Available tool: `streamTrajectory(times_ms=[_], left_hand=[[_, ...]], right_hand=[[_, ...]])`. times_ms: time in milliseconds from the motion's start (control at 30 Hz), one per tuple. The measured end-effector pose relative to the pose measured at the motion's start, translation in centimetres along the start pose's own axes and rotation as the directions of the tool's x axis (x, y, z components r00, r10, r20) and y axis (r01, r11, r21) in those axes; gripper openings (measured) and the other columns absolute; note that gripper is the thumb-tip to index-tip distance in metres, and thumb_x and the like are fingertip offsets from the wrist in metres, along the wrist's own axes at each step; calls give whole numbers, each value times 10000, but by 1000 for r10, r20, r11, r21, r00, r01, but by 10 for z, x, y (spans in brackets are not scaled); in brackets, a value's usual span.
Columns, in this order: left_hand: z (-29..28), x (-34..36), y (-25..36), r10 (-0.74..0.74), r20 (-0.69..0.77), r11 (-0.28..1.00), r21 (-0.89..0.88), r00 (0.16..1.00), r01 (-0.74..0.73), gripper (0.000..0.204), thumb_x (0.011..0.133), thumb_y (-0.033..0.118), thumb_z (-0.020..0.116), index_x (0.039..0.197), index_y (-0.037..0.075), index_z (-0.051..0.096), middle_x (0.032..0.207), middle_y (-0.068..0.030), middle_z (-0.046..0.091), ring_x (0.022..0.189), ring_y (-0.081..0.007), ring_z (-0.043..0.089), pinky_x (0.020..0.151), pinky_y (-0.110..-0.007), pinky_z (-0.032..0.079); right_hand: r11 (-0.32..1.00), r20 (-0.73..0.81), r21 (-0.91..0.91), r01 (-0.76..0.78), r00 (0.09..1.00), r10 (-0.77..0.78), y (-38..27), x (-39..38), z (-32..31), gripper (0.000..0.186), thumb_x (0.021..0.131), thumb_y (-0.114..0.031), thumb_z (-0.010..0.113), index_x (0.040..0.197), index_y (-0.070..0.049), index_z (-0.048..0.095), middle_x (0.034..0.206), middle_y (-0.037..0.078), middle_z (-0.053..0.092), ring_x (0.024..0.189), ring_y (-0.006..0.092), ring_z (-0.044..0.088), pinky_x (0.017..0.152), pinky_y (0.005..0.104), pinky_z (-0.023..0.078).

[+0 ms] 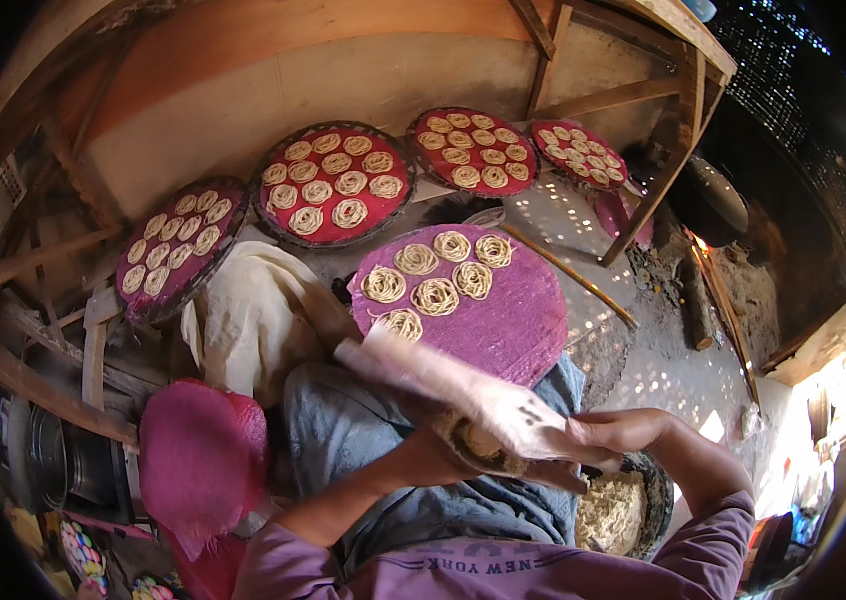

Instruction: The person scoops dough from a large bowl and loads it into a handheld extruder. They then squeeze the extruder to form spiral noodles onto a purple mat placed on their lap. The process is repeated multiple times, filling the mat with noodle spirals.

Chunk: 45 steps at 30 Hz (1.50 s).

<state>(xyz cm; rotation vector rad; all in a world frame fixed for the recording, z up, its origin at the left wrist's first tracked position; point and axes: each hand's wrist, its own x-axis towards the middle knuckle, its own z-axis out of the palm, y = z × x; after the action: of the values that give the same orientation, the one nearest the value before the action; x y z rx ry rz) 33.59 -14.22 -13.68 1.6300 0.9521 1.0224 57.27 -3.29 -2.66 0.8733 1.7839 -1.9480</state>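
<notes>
Right hand: we see our right hand (628, 430) gripping the near end of a long, pale wooden tool (518, 412), thumb pressed on top.
Left hand: our left hand (433, 452) is against the tool's underside; we cannot tell how its fingers sit.
Pale tool: blurred, it slants above our lap, its far end over the edge of a round purple mat (523, 330).
Purple mat: we count seven cream noodle coils (452, 246) on it.
Behind: four round, dark-rimmed red trays (315, 220) bear more coils.
Left side: a draped off-white cloth (263, 310).
Right side: a dark bowl of pale, crumbly dough (611, 513).
</notes>
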Motion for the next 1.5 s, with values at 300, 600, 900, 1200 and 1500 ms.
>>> streamTrajectory(times_ms=[300,600,900,1200,1500], left_hand=[[-157,84,73,207,-397,221,-872,894,-438,872,870,750,318,1235,-23,490,1187,-211,548,1129,-364,534,1045,-494,390],[-181,118,-56,306,-624,-31,-761,719,-648,569,887,606,436,1055,78,568,981,-75,578,979,-255,543,1003,-419,373],[-177,100,-27,290,-688,-28,-701,666,-712,374,876,482,546,989,126,571,933,-25,571,914,-218,548,927,-394,421],[-192,89,-18,265,-674,60,-702,689,-710,545,896,642,357,913,139,567,839,-34,559,838,-233,528,878,-402,397],[-168,122,-38,149,-598,1,-796,788,-605,651,917,661,264,895,98,590,867,-72,571,899,-257,547,869,-409,410]], right_hand=[[901,261,423,99,938,-226,-21,33,-42,1143,807,-847,176,1321,152,384,1061,274,612,910,281,653,733,356,547],[989,-188,-123,-83,980,59,-81,64,-71,785,953,-676,200,1265,-21,500,731,122,615,572,181,628,479,286,509],[971,-229,-212,-115,971,65,-115,35,-46,754,962,-663,203,1171,-50,589,660,57,564,532,123,568,472,269,473],[972,-277,-236,0,959,-67,-96,50,-44,739,965,-657,242,954,-23,621,622,66,577,504,137,577,445,289,463],[996,-275,-78,35,960,-55,-56,53,-65,733,939,-692,294,942,-26,599,655,45,541,511,122,523,442,253,413]])
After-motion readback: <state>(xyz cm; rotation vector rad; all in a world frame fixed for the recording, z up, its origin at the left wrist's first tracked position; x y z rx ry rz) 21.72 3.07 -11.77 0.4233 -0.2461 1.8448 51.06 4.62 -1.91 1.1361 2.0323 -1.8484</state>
